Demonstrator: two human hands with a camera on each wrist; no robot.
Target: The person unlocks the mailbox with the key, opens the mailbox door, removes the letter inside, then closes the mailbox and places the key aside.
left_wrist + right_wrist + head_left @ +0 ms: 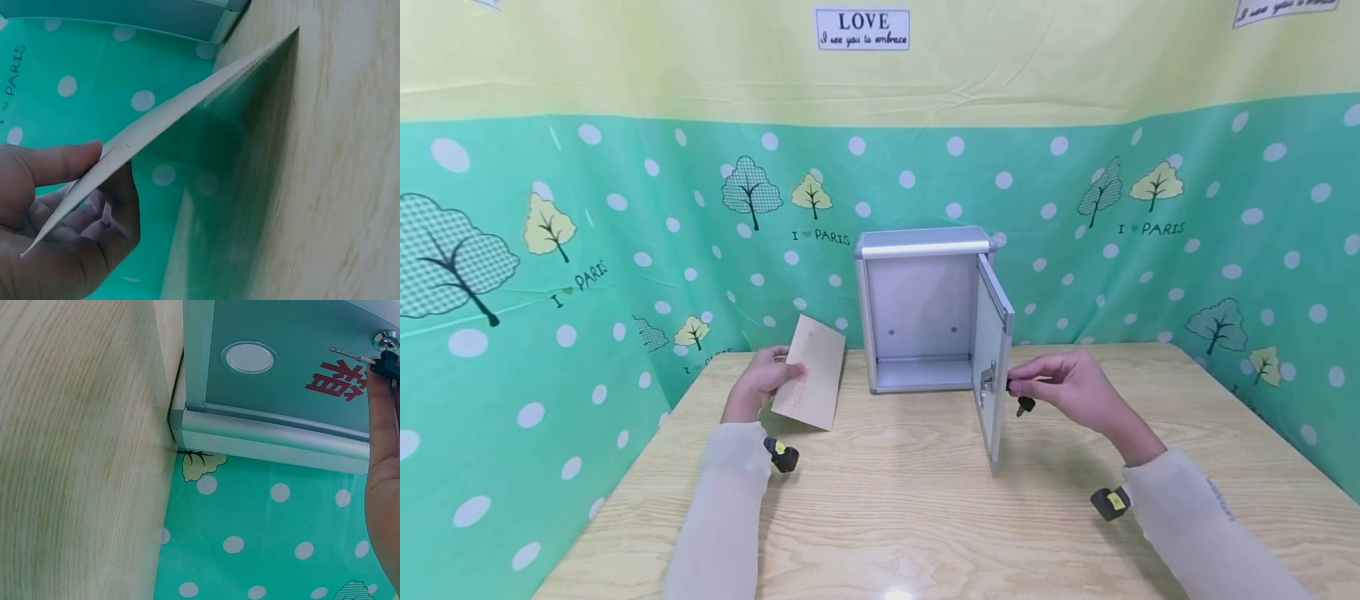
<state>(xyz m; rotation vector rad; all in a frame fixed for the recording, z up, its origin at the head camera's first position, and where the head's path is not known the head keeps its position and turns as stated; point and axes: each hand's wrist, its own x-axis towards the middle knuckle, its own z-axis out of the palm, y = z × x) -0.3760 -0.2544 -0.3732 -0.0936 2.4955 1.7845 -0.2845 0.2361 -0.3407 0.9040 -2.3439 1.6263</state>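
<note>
Envelope (814, 377) tilted, left of the metal box (922, 312); left hand (766, 377) pinched its left edge between thumb and fingers. Looked light, thin, easily creased; edge hold seemed right. Right hand (1072, 389) pinched small, stiff-looking keys (1026, 406) at the open door (996, 321).

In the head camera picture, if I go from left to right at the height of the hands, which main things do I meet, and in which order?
Left hand → envelope → metal box → its open door → right hand.
</note>
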